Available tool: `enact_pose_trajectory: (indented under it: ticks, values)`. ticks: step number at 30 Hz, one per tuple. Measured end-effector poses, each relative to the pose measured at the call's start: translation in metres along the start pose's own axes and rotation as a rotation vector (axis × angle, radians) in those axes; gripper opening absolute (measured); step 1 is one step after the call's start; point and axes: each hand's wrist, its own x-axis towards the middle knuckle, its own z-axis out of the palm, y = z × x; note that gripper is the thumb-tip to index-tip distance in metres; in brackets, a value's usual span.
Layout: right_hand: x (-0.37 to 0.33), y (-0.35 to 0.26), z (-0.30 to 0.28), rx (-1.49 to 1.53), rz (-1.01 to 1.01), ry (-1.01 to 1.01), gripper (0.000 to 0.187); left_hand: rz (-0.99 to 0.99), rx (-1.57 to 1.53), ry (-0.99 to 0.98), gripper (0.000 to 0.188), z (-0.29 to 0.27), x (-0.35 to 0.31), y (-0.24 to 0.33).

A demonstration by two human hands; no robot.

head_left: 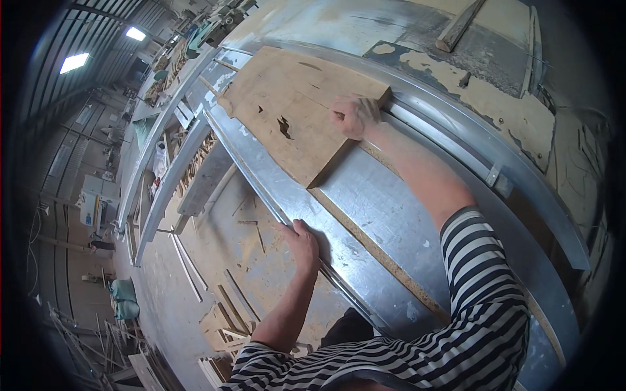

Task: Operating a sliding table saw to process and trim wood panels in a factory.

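A thick wooden slab (293,91) with dark cracks and holes in its top lies flat on the shiny metal table (385,202). At the slab's near right corner, my right hand (355,117) is closed in a fist and rests against its top and near edge. Nothing shows inside the curled fingers. My left hand (303,247) holds the left edge of the metal table, nearer to me than the slab and apart from it. Its thumb lies on top, and the other fingers are partly hidden along the edge.
A metal rail (456,146) runs along the table's right side. Beyond it, a wood offcut (456,26) sits on a worn surface. Metal frame arms (176,163) stand at the left. Wood strips (231,303) and scraps litter the floor (163,293).
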Motion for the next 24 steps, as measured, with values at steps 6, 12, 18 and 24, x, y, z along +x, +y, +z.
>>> enact_pose_trajectory:
  ticks: [6,12,18,24]
  values:
    - [0.012,0.000,0.016,-0.013,0.002,0.010,0.015,-0.022,-0.023,-0.009,0.063,-0.004,-0.004,0.004]
    - [0.017,0.003,0.023,-0.014,0.044,0.010,0.016,0.436,0.341,0.227,0.071,-0.011,-0.017,0.005]
    - [0.022,-0.007,0.023,0.007,0.052,0.009,0.015,1.048,0.684,-0.126,0.080,0.015,0.093,0.114]
    - [0.022,0.011,0.026,-0.042,0.053,-0.073,0.017,1.129,0.752,-0.179,0.071,0.084,0.137,0.140]
